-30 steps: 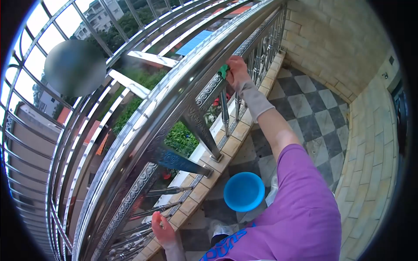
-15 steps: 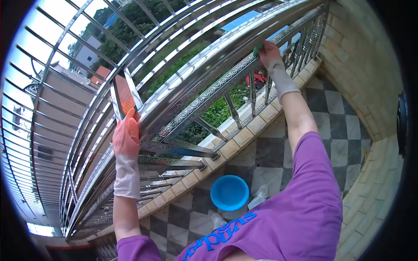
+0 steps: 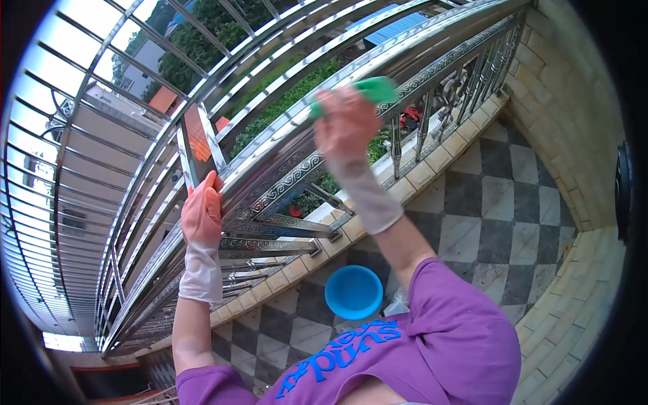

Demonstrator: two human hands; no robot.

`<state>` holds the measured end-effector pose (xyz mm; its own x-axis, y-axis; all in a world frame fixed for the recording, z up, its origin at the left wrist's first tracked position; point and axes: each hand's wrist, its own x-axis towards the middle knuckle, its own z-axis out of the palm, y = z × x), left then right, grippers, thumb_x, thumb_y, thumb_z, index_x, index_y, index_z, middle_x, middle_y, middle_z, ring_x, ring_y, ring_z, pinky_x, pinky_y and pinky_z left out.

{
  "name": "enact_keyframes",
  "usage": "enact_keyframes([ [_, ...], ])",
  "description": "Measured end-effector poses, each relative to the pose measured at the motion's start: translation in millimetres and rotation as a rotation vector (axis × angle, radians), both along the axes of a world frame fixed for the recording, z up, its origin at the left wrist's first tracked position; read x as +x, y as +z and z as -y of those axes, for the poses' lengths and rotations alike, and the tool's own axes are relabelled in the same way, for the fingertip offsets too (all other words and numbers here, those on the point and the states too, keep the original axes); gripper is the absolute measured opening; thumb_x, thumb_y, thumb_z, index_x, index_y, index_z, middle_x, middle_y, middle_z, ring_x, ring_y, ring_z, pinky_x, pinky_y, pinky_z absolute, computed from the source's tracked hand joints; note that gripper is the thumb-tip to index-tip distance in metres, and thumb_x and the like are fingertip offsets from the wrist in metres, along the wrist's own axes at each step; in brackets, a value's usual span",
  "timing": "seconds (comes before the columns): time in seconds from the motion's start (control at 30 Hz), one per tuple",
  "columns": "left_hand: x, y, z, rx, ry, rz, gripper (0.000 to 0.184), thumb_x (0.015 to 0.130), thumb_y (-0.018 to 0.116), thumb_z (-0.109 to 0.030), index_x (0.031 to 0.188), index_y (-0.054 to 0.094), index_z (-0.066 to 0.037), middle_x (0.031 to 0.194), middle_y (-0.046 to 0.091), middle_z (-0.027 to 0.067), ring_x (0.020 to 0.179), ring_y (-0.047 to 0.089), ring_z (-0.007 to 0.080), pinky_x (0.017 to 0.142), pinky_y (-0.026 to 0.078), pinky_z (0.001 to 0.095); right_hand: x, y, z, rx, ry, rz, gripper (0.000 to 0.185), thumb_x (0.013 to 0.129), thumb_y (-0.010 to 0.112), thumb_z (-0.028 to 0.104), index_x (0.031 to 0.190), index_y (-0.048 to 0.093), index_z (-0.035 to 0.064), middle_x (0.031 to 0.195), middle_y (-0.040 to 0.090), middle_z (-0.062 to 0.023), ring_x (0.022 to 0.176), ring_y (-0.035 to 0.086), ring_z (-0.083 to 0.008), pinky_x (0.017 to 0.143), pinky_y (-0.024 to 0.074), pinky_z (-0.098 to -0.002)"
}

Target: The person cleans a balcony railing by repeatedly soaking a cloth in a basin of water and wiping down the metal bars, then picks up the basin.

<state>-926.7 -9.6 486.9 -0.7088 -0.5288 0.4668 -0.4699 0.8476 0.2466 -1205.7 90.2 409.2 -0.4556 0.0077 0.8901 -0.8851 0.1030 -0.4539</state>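
A shiny metal railing [image 3: 288, 138] with a scroll-patterned band runs diagonally in front of me. My left hand [image 3: 202, 214], in a pink and white rubber glove, is wrapped round its handrail near a square upright post. My right hand [image 3: 349, 125], gloved alike and smeared by motion, grips a green cloth [image 3: 376, 90] over the upper part of the railing. The cloth sticks out on both sides of the fingers. Whether it touches the metal is hard to tell.
A blue basin [image 3: 354, 292] stands on the checkered tile floor [image 3: 497, 196] below me. The tiled wall [image 3: 567, 128] curves round on the right. Metal security bars [image 3: 128, 111] rise beyond the railing, with green plants [image 3: 290, 101] and buildings outside.
My right hand has come left and nearer with the green cloth, from the patterned band up to the handrail. My left hand keeps its hold on the railing while the view shifts slightly.
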Motion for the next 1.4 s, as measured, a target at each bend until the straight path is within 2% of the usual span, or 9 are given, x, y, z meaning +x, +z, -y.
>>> enact_keyframes([
  [0.27,4,-1,1,0.037,-0.011,-0.051,0.039,0.101,0.043,-0.032,0.122,0.06,-0.003,0.106,0.067,0.0098,0.1,0.064,0.0238,0.107,0.032,0.0469,89,57,18,0.858,0.567,-0.116,0.007,0.079,0.061,0.023,0.083,0.063,0.0188,0.082,0.061,-0.0055,0.084,0.063,-0.0226,0.097,0.0408,-0.0542],
  [0.37,4,1,0,0.015,-0.019,-0.057,0.038,0.101,0.045,-0.031,0.121,0.06,-0.003,0.104,0.068,0.008,0.097,0.065,0.0227,0.106,0.033,0.0474,-43,29,-19,0.189,0.25,-0.271,0.014,0.073,0.071,0.01,0.076,0.066,0.0219,0.075,0.065,0.0022,0.076,0.063,-0.0173,0.079,0.0462,-0.0412],
  [0.5,3,-4,3,-0.092,-0.027,-0.086,0.034,0.1,0.048,-0.028,0.119,0.061,-0.003,0.101,0.069,0.0066,0.093,0.066,0.0232,0.102,0.039,0.0458,-213,18,-94,0.466,-0.127,-0.129,0.03,0.08,0.071,0.016,0.108,0.061,0.0214,0.115,0.064,0.0006,0.096,0.064,-0.0166,0.087,0.048,-0.0333],
  [0.63,4,-5,7,-0.1,-0.079,-0.124,0.031,0.099,0.048,-0.023,0.118,0.062,-0.002,0.098,0.069,0.0082,0.089,0.067,0.0242,0.096,0.043,0.0441,-182,12,-70,0.158,0.213,0.212,0.024,0.083,0.066,0.009,0.105,0.058,0.0117,0.105,0.063,-0.0073,0.094,0.062,-0.0206,0.086,0.0492,-0.0332],
  [0.73,1,-3,5,-0.139,-0.069,-0.105,0.03,0.099,0.048,-0.022,0.117,0.062,-0.002,0.096,0.068,0.0101,0.085,0.067,0.0255,0.092,0.045,0.0437,-66,17,-50,0.161,0.062,-0.24,0.017,0.085,0.063,0.008,0.101,0.057,0.0068,0.094,0.061,-0.0099,0.088,0.061,-0.0201,0.092,0.0463,-0.0311],
  [0.87,4,-5,8,-0.108,-0.068,-0.096,0.031,0.1,0.047,-0.024,0.118,0.062,-0.003,0.095,0.068,0.0095,0.087,0.066,0.026,0.092,0.045,0.0439,41,16,-17,-0.337,0.983,0.823,0.016,0.089,0.057,0.0,0.105,0.061,0.003,0.098,0.065,-0.0128,0.077,0.064,-0.0169,0.074,0.0566,-0.0295],
  [1.03,6,-3,5,-0.101,-0.054,-0.087,0.033,0.1,0.046,-0.027,0.118,0.061,-0.005,0.097,0.068,0.0092,0.089,0.066,0.0271,0.093,0.044,0.0438,-12,37,-44,-0.267,1.233,1.053,0.011,0.084,0.063,-0.003,0.093,0.067,0.0023,0.098,0.067,-0.0117,0.082,0.066,-0.0156,0.072,0.0581,-0.0277],
  [1.13,5,0,2,-0.054,-0.065,-0.13,0.031,0.099,0.048,-0.026,0.116,0.062,-0.004,0.096,0.068,0.0093,0.089,0.065,0.0282,0.093,0.044,0.0439,-143,25,-55,0.346,0.108,-0.231,0.017,0.079,0.068,0.006,0.094,0.071,0.0132,0.094,0.071,-0.0055,0.088,0.067,-0.0163,0.084,0.0503,-0.0377],
  [1.4,4,5,7,-0.189,-0.061,-0.106,0.026,0.093,0.054,-0.017,0.114,0.06,-0.003,0.094,0.066,0.0098,0.088,0.063,0.0303,0.092,0.046,0.0434,-240,62,-15,1.187,-0.522,0.397,0.032,0.088,0.056,0.041,0.104,0.07,0.0181,0.111,0.068,0.0,0.1,0.065,-0.0173,0.088,0.0496,-0.0271],
])
